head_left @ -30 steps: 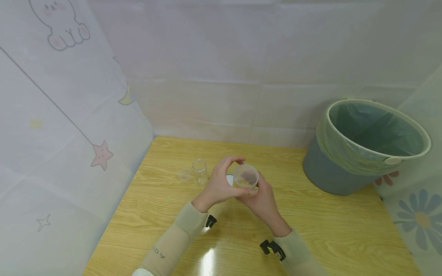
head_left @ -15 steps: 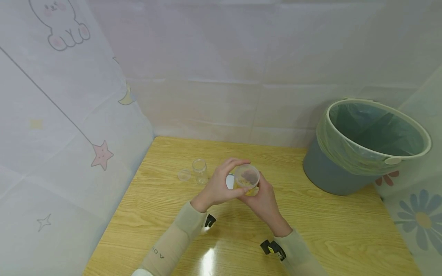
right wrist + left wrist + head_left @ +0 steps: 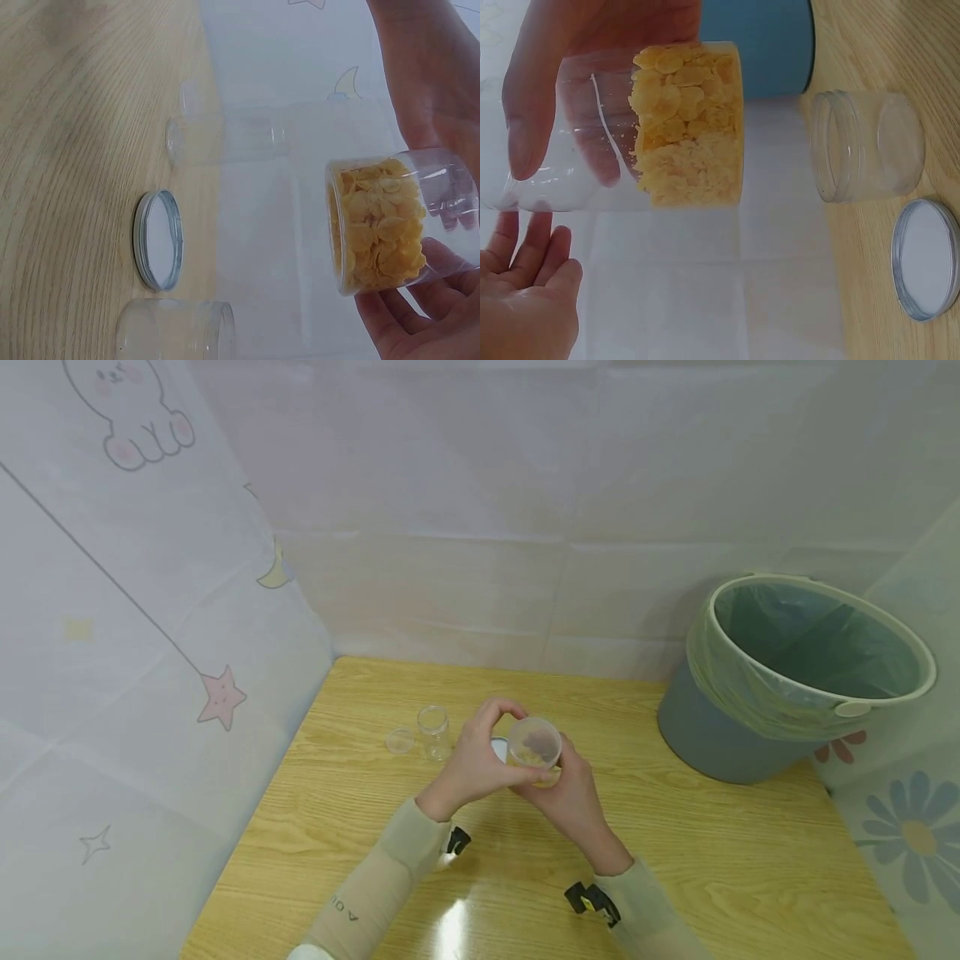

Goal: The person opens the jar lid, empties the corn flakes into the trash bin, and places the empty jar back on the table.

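Both hands hold a clear jar (image 3: 535,742) upright above the table. Yellow cornflakes (image 3: 686,124) fill its lower part, seen in both wrist views. My left hand (image 3: 474,762) wraps thumb and index finger around the jar's top from the left. My right hand (image 3: 572,797) grips the jar's side from the right, its thumb lying across the wall in the left wrist view. Whether a lid sits on the top I cannot tell. Below the jar stand a short clear jar (image 3: 866,146) with an open mouth and a silver-rimmed lid (image 3: 159,240) with a white lining.
A tall clear jar (image 3: 435,732) stands left of the hands, with a small clear round lid (image 3: 400,741) beside it. At the right is a grey-blue bin (image 3: 738,727) lined with a green bag. Printed cloth (image 3: 450,585) hangs behind the wooden table (image 3: 712,852).
The left index finger, straighter over the jar's rim half a second ago, is bent again, and the left thumb has slid right along the rim. The jar has barely moved.
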A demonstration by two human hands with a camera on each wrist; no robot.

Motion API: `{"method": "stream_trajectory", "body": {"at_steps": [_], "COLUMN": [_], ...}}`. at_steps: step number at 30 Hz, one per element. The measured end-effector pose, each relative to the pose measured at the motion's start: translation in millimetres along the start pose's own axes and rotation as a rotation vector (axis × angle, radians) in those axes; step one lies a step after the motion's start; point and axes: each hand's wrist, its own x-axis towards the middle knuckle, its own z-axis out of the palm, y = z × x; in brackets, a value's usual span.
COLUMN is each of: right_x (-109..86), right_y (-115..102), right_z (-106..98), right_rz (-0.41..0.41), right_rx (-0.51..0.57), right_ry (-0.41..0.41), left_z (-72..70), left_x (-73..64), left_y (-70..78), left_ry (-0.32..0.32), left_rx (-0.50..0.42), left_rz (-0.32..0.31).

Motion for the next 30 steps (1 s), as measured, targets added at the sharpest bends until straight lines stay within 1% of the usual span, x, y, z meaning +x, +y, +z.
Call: {"method": "stream_trajectory", "body": {"at_steps": [2,6,9,13,18,21,23,28,30], "right_x": [-0.1,0.1,0.5,0.9,0.7,0.3,0.2,-0.1,-0.3], "right_y": [0.1,-0.8,-1.7,-0.9,-0.3,0.1,0.6,1.2,0.9], "right_z": [-0.1,-0.7,-1.1,-0.9,-1.1,-1.2,-1.1,-0.6,-0.3], "right_rz": [0.0,0.0,0.001,-0.012,-0.018,-0.026,-0.033,-0.038,-0.033], "right_rx": [-0.006,-0.008,-0.013,-0.026,-0.028,-0.019,-0.009,-0.002,-0.003], "right_ry": [0.001,0.008,0.014,0.018,0.015,0.011,0.005,-0.008,-0.01], "left_z": [-0.5,-2.5,-3.9,-4.5,-3.9,-3.4,-3.1,-1.8,-1.0], "left_x": [-0.4,-1.5,-1.9,-1.9,-1.5,-1.8,-2.1,-2.0,-1.9], "left_y": [-0.2,-1.1,-0.5,0.9,-0.1,-0.5,0.0,2.8,3.7], "left_ry": [-0.011,-0.067,-0.105,-0.119,-0.095,-0.077,-0.065,-0.041,-0.038], "left_rx": [0.015,0.053,0.055,0.053,0.065,0.067,0.057,0.006,-0.001], "left_rz": [0.01,0.074,0.12,0.12,0.11,0.093,0.068,-0.029,-0.065]}}
